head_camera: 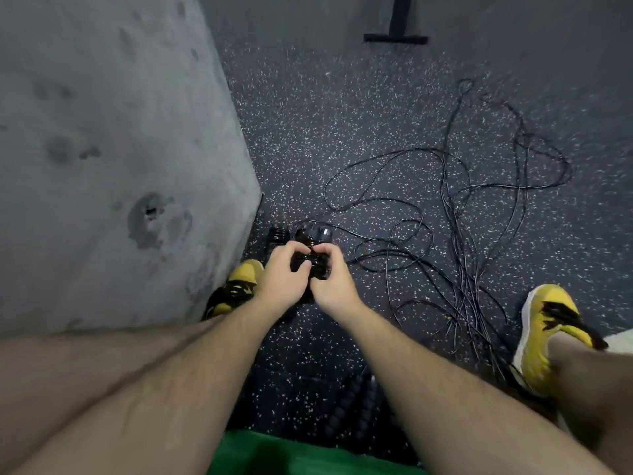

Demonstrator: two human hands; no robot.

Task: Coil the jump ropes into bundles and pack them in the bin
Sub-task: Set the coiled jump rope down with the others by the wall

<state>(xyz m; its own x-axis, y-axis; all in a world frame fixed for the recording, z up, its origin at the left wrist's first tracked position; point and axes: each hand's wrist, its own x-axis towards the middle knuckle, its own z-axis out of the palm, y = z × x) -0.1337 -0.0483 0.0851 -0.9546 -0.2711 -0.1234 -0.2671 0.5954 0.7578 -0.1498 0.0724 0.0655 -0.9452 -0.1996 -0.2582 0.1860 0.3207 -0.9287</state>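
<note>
Both hands meet over a dark coiled jump rope bundle point(313, 262) held above the speckled floor. My left hand point(284, 275) grips its left side with fingers curled over the top. My right hand point(330, 279) grips the right side, thumb and fingers wrapped round it. Black handle ends point(323, 233) stick out beyond the bundle. Several loose black jump ropes point(455, 214) lie tangled on the floor to the right. Two ribbed black handles point(356, 402) lie near the bottom middle. No bin is in view.
A grey concrete wall point(113, 159) rises close on the left. My yellow shoes point(239, 286) point(548, 334) stand either side of the hands. A green surface point(281, 454) shows at the bottom edge. A black T-shaped stand foot point(397, 36) sits far back.
</note>
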